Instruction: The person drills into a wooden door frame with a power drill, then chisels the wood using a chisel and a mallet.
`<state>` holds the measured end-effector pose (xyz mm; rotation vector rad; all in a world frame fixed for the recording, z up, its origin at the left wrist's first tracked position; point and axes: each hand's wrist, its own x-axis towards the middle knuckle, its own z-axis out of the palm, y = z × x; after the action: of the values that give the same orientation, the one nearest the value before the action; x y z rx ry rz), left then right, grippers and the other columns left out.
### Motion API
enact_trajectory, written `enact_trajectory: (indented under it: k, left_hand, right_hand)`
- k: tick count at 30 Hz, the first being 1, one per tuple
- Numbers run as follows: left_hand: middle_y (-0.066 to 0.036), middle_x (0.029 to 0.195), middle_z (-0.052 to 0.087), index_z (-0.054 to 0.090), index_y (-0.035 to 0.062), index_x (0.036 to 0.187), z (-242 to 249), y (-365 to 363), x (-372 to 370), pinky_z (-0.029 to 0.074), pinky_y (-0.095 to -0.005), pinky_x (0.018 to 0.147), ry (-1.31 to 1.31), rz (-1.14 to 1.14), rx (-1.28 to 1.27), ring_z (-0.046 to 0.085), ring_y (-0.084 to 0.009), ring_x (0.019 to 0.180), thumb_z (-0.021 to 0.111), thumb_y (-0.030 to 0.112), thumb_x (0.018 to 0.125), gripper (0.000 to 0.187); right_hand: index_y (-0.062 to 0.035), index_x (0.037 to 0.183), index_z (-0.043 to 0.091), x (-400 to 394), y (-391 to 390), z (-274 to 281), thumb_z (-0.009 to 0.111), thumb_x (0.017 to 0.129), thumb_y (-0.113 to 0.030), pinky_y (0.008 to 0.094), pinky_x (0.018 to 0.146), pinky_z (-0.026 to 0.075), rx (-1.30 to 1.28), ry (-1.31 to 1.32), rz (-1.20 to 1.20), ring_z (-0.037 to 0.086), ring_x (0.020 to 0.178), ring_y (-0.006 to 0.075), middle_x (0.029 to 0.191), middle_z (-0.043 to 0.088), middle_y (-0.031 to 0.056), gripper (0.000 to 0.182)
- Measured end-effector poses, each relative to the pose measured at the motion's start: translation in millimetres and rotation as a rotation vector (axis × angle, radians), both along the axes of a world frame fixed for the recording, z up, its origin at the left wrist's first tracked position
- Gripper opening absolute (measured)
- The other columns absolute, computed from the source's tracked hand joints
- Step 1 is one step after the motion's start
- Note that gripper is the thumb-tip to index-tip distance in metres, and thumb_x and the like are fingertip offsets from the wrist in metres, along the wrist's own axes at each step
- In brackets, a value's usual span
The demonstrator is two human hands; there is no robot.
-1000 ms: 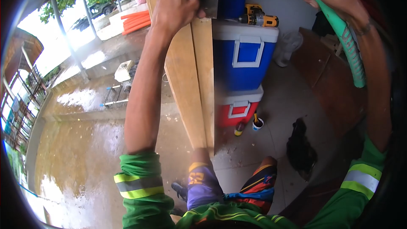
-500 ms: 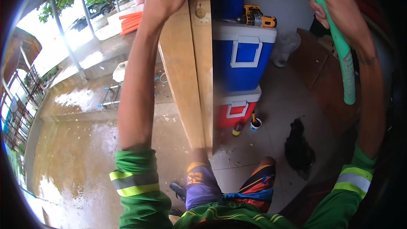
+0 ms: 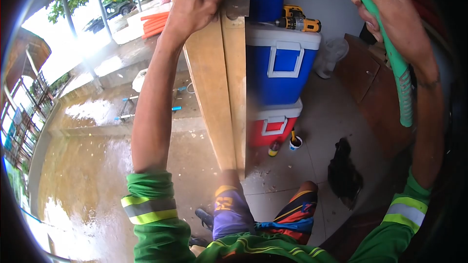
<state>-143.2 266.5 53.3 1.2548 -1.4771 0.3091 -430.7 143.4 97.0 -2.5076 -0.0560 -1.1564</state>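
My left hand [image 3: 201,2] is at the top centre, its thumb pressed on a dark flat plate [image 3: 237,1] and its fingers curled. The plate lies against the edge of a tall wooden door [image 3: 207,78], over the spot of a round recess. At the upper right, my right hand [image 3: 390,17] is wrapped around the green handle of what looks like a hammer [image 3: 385,29]. Its textured grip end points down along my forearm, and its head is mostly cut off by the top of the view.
A yellow-black drill [image 3: 300,22] rests on a blue cooler [image 3: 282,63], stacked on a red cooler [image 3: 273,125]. On the floor are a small tub with a brush [image 3: 295,142], a bottle [image 3: 274,149] and a black animal [image 3: 343,173]. A brown wooden panel [image 3: 363,83] leans at right.
My left hand and the dark plate have shifted down the door edge, so the plate now covers the round recess. My right hand and the hammer have moved slightly down and right.
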Motion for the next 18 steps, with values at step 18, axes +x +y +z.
enact_trajectory:
  k: [18]
  left_hand:
    - [-0.003, 0.073, 0.066, 0.061, 0.0009, 0.112, -2.6, -0.2, -6.3, 0.047, -0.0225, 0.049, -0.025, -0.024, -0.126, 0.06, -0.0078, 0.054, 0.064, 0.017, 0.103, 0.019]
  right_hand:
    - [-0.0023, 0.162, 0.021, 11.8, 14.1, 5.0, 0.045, 0.11, -0.022, 0.0226, 0.041, 0.042, -0.016, 0.006, -0.082, 0.046, 0.049, 0.0065, 0.072, 0.05, 0.0014, 0.061]
